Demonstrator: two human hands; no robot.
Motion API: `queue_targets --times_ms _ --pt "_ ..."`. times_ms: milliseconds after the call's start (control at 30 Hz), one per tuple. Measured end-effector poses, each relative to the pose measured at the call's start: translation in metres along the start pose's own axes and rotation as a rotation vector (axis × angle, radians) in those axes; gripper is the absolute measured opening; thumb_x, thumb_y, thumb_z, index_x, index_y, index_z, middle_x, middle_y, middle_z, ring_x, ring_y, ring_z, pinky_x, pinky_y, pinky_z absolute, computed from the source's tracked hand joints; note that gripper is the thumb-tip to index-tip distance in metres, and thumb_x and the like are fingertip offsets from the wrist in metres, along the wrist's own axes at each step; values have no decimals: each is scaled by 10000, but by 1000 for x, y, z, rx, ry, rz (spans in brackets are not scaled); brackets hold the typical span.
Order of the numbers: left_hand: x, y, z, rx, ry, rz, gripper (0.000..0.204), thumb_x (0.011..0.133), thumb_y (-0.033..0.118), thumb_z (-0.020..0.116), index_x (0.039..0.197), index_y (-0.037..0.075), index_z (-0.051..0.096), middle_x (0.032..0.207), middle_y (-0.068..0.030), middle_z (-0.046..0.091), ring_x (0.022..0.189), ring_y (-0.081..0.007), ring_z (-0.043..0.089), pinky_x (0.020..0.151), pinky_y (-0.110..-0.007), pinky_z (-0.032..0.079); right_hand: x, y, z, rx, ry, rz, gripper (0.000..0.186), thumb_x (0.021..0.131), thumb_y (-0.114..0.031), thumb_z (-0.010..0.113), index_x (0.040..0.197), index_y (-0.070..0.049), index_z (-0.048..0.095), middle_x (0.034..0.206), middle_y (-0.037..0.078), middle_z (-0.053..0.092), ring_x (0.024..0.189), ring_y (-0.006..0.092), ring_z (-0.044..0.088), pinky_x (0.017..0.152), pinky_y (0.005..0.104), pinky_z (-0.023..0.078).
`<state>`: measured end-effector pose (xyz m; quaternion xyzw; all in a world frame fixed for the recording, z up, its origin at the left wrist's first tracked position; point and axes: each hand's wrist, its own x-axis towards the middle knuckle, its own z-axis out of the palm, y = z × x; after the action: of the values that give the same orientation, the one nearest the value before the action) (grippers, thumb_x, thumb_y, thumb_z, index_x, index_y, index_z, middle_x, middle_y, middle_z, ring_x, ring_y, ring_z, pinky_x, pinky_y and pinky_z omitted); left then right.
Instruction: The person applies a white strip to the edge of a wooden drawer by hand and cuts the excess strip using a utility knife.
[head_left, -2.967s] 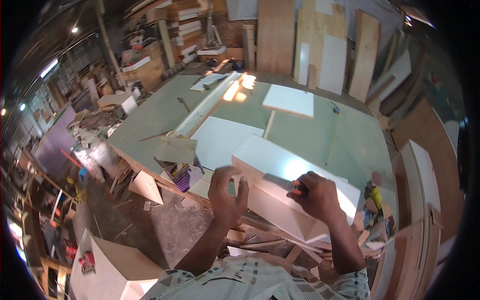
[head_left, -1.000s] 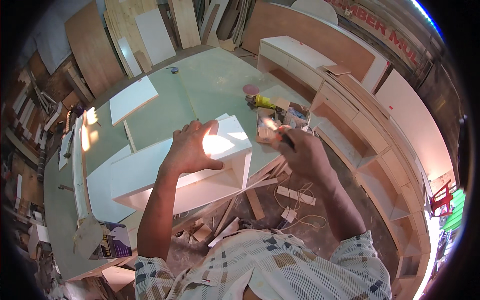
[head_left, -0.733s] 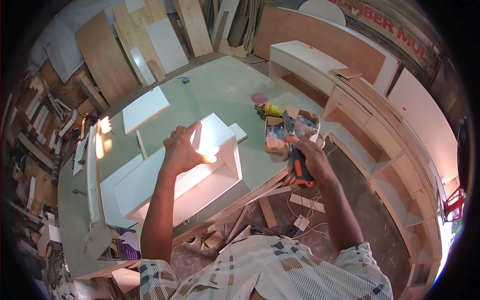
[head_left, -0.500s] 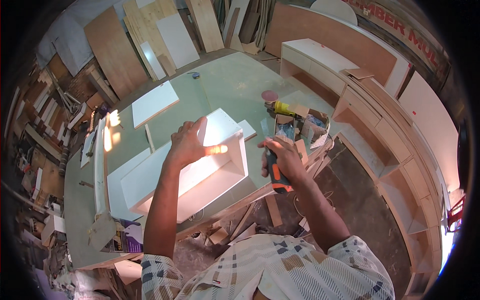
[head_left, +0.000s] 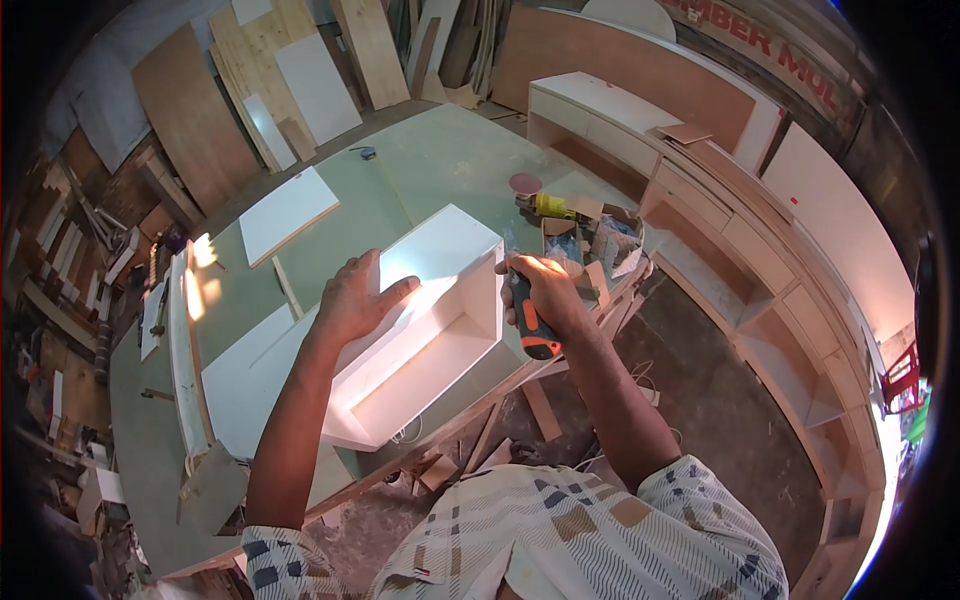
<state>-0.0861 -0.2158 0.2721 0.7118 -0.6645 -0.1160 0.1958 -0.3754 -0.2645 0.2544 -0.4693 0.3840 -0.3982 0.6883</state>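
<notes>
A white open-topped wooden box (head_left: 455, 365) lies at the near edge of the green-grey worktable, its open side facing me. My left hand (head_left: 358, 302) grips its upper long wall, thumb stretched along the edge and fingers over the far side. At the box's right end, my right hand (head_left: 548, 292) is wrapped round the handle of a black and orange cordless drill (head_left: 533, 325). My fingers hide most of the drill's front end, so I cannot tell whether its tip touches the end panel.
White panels (head_left: 288, 215) lie on the table (head_left: 440, 150). A yellow angle grinder (head_left: 552, 206) and cartons (head_left: 592, 285) stand beyond the box to the right. A long cabinet (head_left: 690, 185) curves along the right. Boards (head_left: 190, 110) lean at the back; offcuts (head_left: 540, 408) litter the floor.
The box has turned and shifted slightly, and its right end is now beside the drill. My left hand has come down onto its wall. My right hand has moved left with the drill.
</notes>
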Motion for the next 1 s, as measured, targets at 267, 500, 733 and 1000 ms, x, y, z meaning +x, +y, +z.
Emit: queue_targets --times_ms 267,500,733,1000 --pt "2 -3 2 63 10 36 1024 875 740 616 1452 -86 436 1368 -333 549 1311 -435 532 1108 -501 410 -2 8 15 24 71 2 271 996 -229 503 1047 16 605 693 107 601 514 206 611 475 334 492" --pt "1 -3 5 81 44 51 999 889 732 604 1428 -94 447 1345 -315 561 1285 -427 544 1086 -504 421 1 6 18 -4 73 4 265 1000 -229 502 1050 13 598 693 104 602 508 201 614 477 331 500" --pt "1 -6 1 48 33 45 1000 881 718 628 1437 -94 451 1386 -323 539 1318 -434 520 1114 -495 407 6 -5 16 -186 28 59 263 1018 -210 488 1044 26 601 692 95 599 525 184 621 481 326 504" --pt "0 0 1 74 55 93 837 906 662 642 1274 -85 551 1168 -288 644 1144 -428 619 987 -522 469 17 -7 27 -195 3 59 236 993 -181 496 1010 28 603 687 89 592 522 172 599 480 318 494"
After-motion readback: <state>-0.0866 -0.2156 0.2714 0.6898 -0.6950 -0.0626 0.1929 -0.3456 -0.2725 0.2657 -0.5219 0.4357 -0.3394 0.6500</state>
